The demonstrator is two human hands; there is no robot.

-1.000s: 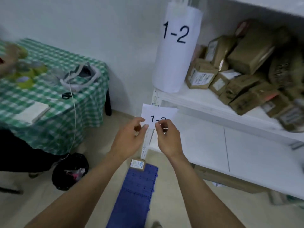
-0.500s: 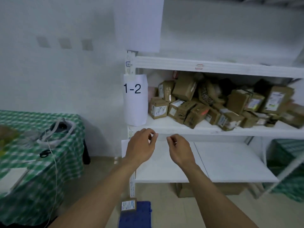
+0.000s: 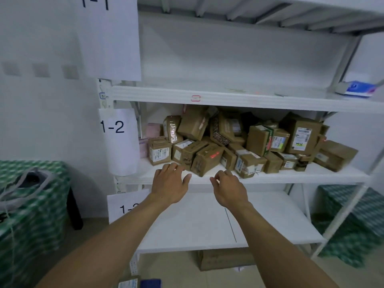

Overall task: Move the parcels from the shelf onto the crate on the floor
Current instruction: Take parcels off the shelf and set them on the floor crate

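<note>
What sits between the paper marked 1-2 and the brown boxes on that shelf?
Pale pink packets, in the head view, right beside the paper.

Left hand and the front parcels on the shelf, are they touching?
Cannot tell. Head view: fingers of the left hand overlap the front parcels at their lower edge; depth unclear.

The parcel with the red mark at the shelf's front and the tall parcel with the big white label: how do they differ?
The red-marked parcel lies low and tilted at the front edge of the shelf; the tall parcel stands nearly upright farther back. The tall parcel looks larger. It bears a white label with green writing; the red-marked parcel shows a red mark and dark scribbles. Both are brown cardboard boxes.
</note>
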